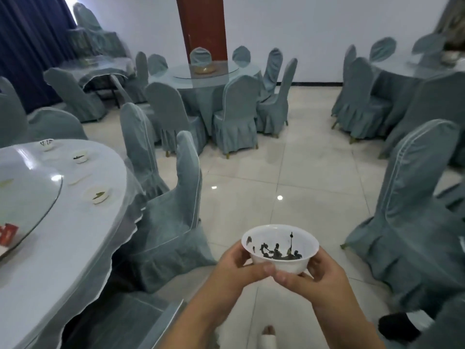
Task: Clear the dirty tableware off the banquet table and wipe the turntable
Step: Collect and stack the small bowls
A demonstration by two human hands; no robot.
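No legible txt anywhere in my view. Red packet [8,233] on the turntable [37,197] at left carries white marks, too blurred to read. Small cup [46,144] near table's far edge shows dark marks, also unreadable.

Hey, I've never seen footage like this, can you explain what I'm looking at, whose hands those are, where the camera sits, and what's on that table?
No machine here: a person wears one camera on the head, looking forward and down. The left hand and right hand together hold a white bowl with dark scraps inside, fingers curled round it. At left is the banquet table with a glass turntable and small dirty dishes. Covered chairs stand around.
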